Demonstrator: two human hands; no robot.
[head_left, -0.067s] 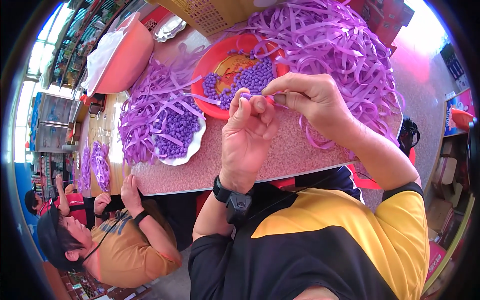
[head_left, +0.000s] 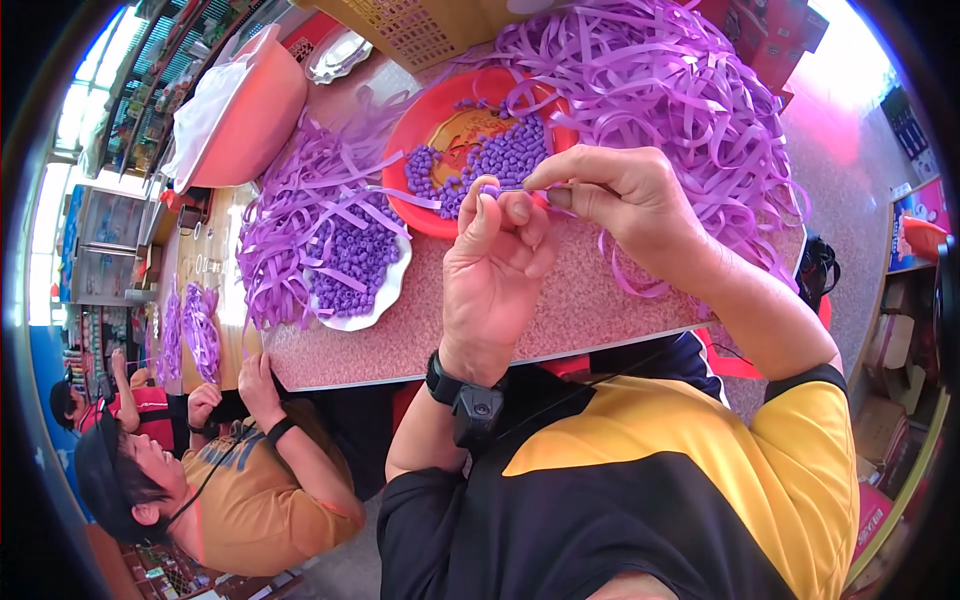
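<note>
Above the near rim of a red bowl (head_left: 397, 213), my two hands meet. My left hand (head_left: 498, 270) has its palm turned up, pinching a small purple bead (head_left: 489, 191) between thumb and forefinger, the other fingers curled. A light purple ribbon (head_left: 412, 199) runs leftward from that pinch. From the right, my right hand (head_left: 625, 195) is closed at thumb and forefinger on a thin needle-like rod (head_left: 512, 190) that reaches the bead. Whether its tip is inside the bead is too small to tell. Loose purple beads (head_left: 505, 155) lie in the bowl.
A white scalloped dish (head_left: 385, 300) of beads stands left, beside a ribbon pile (head_left: 285, 210). A larger ribbon heap (head_left: 650, 100) covers the right side. Behind are a yellow basket (head_left: 400, 30) and a coral basin (head_left: 255, 120). A co-worker (head_left: 250, 490) sits at left.
My hands hold the same pose. At left, the co-worker's nearer hand has shifted slightly.
</note>
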